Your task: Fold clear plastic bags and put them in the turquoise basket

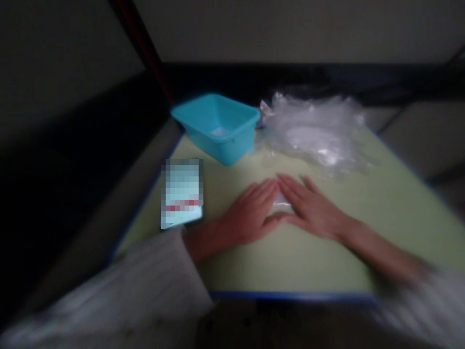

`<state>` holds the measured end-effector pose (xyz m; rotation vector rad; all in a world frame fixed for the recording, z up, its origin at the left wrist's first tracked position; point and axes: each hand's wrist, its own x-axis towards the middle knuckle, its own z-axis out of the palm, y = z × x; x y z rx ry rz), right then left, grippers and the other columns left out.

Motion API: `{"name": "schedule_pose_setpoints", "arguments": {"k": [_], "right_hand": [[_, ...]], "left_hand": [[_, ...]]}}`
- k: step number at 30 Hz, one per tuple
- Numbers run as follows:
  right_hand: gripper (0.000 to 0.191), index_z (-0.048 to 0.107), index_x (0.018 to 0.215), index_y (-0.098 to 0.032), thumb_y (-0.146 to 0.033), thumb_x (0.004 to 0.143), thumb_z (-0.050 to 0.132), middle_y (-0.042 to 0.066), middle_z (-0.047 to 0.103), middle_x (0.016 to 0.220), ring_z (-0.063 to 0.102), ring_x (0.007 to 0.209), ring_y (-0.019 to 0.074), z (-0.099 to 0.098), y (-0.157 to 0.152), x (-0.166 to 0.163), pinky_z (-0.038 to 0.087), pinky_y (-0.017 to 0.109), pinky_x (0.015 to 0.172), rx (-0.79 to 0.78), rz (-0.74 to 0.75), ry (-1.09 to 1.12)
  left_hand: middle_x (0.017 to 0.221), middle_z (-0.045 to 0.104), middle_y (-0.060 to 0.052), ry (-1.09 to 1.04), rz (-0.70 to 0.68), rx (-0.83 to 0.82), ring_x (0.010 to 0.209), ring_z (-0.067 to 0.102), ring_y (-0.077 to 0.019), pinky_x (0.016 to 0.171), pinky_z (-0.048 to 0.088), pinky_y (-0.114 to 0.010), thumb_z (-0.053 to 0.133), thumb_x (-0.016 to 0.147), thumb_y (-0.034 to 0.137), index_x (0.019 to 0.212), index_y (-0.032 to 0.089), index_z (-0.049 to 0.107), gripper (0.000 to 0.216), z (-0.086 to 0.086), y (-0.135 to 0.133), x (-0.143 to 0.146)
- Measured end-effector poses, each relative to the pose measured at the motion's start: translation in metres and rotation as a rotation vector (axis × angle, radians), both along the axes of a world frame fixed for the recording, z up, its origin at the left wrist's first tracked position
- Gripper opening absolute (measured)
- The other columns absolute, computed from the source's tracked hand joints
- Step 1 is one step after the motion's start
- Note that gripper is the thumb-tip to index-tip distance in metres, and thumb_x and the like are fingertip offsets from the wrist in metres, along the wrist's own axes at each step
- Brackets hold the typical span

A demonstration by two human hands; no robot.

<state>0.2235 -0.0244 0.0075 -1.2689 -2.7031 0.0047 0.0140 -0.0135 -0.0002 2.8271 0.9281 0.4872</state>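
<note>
One small plastic-looking piece (281,199), apparently held flat
Left hand (250,212) and right hand (316,209) flank it, fingers extended, gripping nothing, likely to steady it.

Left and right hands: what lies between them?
In the head view, a clear, plastic-looking piece lies on the table between the left hand and right hand, partly hidden by them.
</note>
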Motion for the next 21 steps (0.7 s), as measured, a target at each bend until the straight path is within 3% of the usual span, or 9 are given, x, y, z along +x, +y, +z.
{"name": "schedule_pose_setpoints", "arguments": {"k": [14,21], "right_hand": [[0.077,0.01,0.15,-0.015,-0.064,0.092,0.02,0.017,0.027,0.151,0.024,0.14,0.0286,-0.007,0.0015,0.0067,0.017,0.055,0.112,0.024,0.013,0.021],[0.079,0.017,0.149,-0.01,-0.064,0.092,0.022,0.02,0.028,0.15,0.025,0.139,0.0298,-0.0084,-0.0001,0.0082,0.02,0.057,0.11,0.05,0.007,0.053]], "left_hand": [[0.151,0.025,-0.022,0.039,0.024,-0.056,0.143,0.018,-0.0277,0.116,0.017,-0.044,0.03,0.094,0.053,0.141,0.003,0.027,0.069,-0.0002,-0.0017,0.0003],[0.152,0.023,-0.02,0.082,0.01,-0.048,0.143,0.015,-0.0276,0.116,0.015,-0.045,0.032,0.094,0.051,0.143,0.005,0.026,0.067,-0.0006,-0.0019,-0.0026]]}}
